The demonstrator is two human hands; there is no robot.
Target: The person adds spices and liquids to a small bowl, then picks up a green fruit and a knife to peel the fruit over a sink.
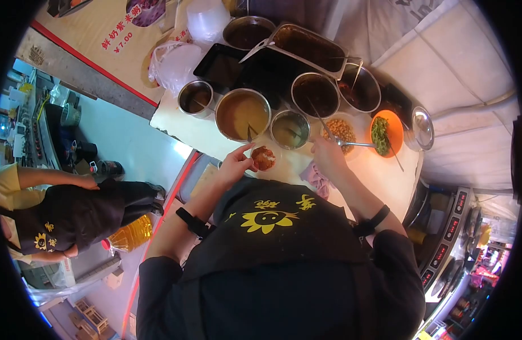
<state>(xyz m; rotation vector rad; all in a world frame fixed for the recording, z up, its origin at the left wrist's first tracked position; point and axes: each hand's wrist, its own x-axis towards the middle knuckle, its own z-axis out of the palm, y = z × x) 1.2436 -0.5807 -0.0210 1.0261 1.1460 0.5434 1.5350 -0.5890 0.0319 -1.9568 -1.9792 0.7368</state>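
Observation:
My left hand (pixel 237 164) is closed around the side of a small bowl of reddish-brown food (pixel 264 158), keeping it near the table's front edge. To the right, my right hand (pixel 327 157) has its fingers curled beside a small metal pot of cloudy liquid (pixel 289 129); what they grip is hidden. Just past that hand lie a bowl of yellowish beans or nuts (pixel 341 131) and a metal spoon (pixel 357 144). A larger metal pot of yellowish liquid (pixel 243 114) stands beyond my left hand. A crumpled pinkish cloth (pixel 317 180) lies between my forearms.
Dark-filled metal pots (pixel 315 95) and a rectangular metal tray (pixel 309 48) stand farther back. An orange bowl of chopped greens (pixel 385 133) is at the right, beside a metal lid (pixel 422 127). Another person (pixel 74 218) in an apron is at the left. Cooker controls (pixel 449 226) are lower right.

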